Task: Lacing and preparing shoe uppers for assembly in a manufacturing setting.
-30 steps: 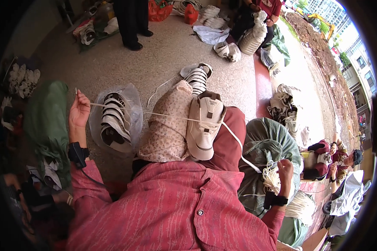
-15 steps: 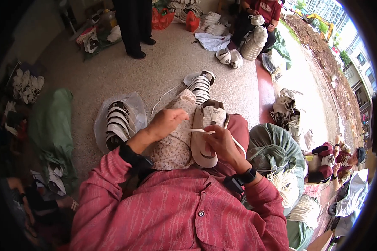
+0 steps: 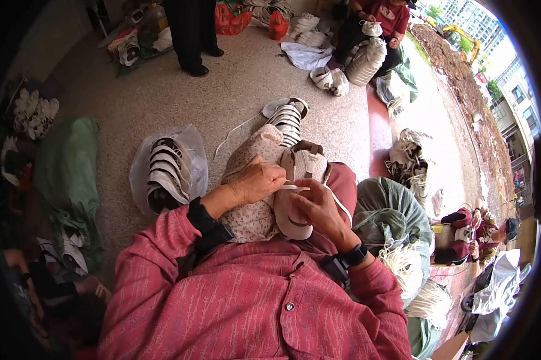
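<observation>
A beige and white shoe upper (image 3: 311,163) lies across my lap, its rounded toe end toward me. My left hand (image 3: 258,180) is closed in a pinch at the left end of a short taut stretch of white shoelace (image 3: 293,186). On the other side, my right hand (image 3: 320,207) pinches the same lace between thumb and fingers, above the upper. More lace curves down to the right of that hand. Flower-patterned cloth (image 3: 246,217) covers my left leg, beneath my left hand. Just beyond my knees rests a row of nested striped uppers (image 3: 288,125).
Left of my leg, more nested uppers (image 3: 167,174) sit on clear plastic. A green sack (image 3: 72,168) stands farther left. At my right, a green bag (image 3: 390,210) has bundles of white laces (image 3: 402,267) on it. Another person (image 3: 381,24) sits at the far right with uppers.
My left hand has moved right, toward my right hand, and its outstretched fingers have closed on the lace. The right hand has stayed nearly in place. The lace between them is shorter.
</observation>
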`<state>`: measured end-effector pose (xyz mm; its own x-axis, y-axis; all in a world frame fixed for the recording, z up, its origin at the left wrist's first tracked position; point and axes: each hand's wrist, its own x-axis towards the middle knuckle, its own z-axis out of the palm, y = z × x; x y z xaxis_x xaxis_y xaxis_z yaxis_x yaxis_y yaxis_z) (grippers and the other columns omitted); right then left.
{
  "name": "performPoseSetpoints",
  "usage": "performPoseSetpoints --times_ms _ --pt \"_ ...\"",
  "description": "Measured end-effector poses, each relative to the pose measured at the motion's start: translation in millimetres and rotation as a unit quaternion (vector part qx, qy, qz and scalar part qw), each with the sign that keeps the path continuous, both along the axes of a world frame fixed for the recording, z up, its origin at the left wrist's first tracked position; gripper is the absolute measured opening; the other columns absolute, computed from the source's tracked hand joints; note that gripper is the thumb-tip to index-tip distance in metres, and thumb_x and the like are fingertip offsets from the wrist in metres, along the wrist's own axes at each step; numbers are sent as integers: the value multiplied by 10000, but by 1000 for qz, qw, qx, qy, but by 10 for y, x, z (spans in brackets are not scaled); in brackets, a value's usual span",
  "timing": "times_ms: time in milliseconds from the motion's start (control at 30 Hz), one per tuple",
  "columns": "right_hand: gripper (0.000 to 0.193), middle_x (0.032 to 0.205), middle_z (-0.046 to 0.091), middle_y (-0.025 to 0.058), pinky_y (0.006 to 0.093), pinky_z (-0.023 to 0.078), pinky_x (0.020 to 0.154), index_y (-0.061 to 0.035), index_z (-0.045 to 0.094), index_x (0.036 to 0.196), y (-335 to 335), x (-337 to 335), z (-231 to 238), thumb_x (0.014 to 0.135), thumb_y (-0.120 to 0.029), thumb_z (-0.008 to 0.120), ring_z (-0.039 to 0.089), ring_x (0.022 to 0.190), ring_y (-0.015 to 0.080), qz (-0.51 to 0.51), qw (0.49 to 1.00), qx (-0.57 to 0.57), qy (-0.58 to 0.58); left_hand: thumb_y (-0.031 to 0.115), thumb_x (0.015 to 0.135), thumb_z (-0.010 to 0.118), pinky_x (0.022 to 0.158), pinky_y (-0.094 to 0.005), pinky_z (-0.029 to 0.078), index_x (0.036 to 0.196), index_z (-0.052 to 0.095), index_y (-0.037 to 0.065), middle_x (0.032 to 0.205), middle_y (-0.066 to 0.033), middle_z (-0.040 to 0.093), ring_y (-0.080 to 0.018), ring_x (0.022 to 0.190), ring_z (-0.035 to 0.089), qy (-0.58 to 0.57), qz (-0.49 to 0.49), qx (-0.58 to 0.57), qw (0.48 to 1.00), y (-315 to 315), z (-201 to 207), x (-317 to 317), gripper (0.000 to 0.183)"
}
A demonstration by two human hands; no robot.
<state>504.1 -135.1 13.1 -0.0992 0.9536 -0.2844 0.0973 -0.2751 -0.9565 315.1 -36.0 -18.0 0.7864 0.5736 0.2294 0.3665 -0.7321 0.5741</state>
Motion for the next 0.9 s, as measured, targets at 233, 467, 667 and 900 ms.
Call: performPoseSetpoints --times_ms 233,467,667,900 --pt "388 711 614 59 208 397 448 58 448 1213 -45 -30 16 911 -129 606 542 538 82 -8 1000 -4 10 231 914 496 868 -350 321 815 583 73 807 -58 595 -201 817 568 -37 14 -13 999 -19 -35 10 205" --pt "389 762 613 61 215 413 484 56 442 1211 -59 -100 -38 901 -110 609 541 579 81 -19 1000 12 16 189 891 494 853 -369 333 777 572 78 796 -62 605 -210 812 579 -26 15 17 999 -25 -82 119 177" --pt "418 804 603 57 236 422 526 53 433 1229 -71 -115 34 901 -127 619 545 633 86 15 999 25 -34 203 835 585 847 -383 385 834 582 78 884 -60 611 -241 886 592 81 -41 89 992 188 5 135 125" --pt "140 818 643 114 375 484 608 -83 682 912 244 262 332 866 -200 620 630 683 293 69 852 258 -450 75 669 745 885 -359 470 1080 549 50 1213 -61 500 -269 1073 558 25 -219 -83 972 527 394 155 456"
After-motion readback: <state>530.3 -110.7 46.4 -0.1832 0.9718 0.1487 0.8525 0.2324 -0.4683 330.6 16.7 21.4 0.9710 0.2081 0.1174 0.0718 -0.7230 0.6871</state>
